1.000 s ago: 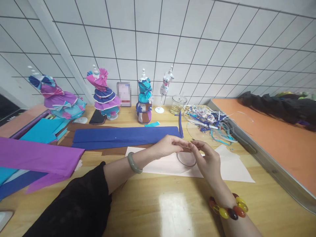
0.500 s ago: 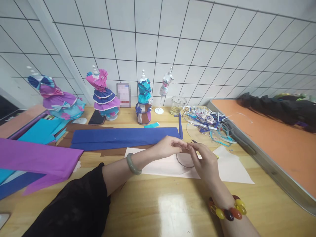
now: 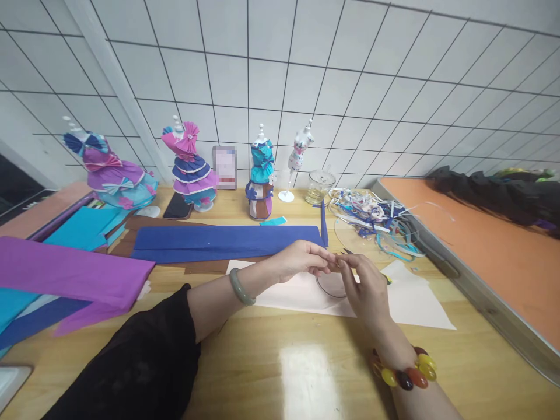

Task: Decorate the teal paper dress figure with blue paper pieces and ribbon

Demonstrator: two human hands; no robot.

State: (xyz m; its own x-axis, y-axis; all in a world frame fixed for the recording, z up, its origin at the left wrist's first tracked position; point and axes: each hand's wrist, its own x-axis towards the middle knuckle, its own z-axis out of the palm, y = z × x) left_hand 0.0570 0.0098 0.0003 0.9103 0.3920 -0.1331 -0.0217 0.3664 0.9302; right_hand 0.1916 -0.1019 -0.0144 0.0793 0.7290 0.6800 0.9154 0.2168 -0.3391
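My left hand [image 3: 301, 259], with a green bangle at the wrist, meets my right hand [image 3: 366, 286] fingertip to fingertip above a pale pink-white sheet [image 3: 284, 291]. Both hands are closed in pinches; what sits between the fingertips is too small to make out. Below them shows a thin dark loop [image 3: 331, 294], like wire or cord; I cannot tell whether it is held or lies on the sheet. A dark pointed tip [image 3: 347, 252] and a yellow-black piece [image 3: 387, 279] stick out from behind my right hand, perhaps scissors. Beyond lies a folded blue strip [image 3: 227, 242].
Small dress forms in paper-like outfits, such as the teal one [image 3: 261, 175], line the wall beside a bare patterned form [image 3: 300, 151]. A glass jar [image 3: 319, 189] stands near tangled ribbon scraps [image 3: 371, 213]. Purple sheets [image 3: 87, 268] lie left; an orange board [image 3: 472, 251] lies right.
The view has shifted slightly, so most things sit a little farther right. My left fingers have curled a bit more; the hands stay together at the fingertips.
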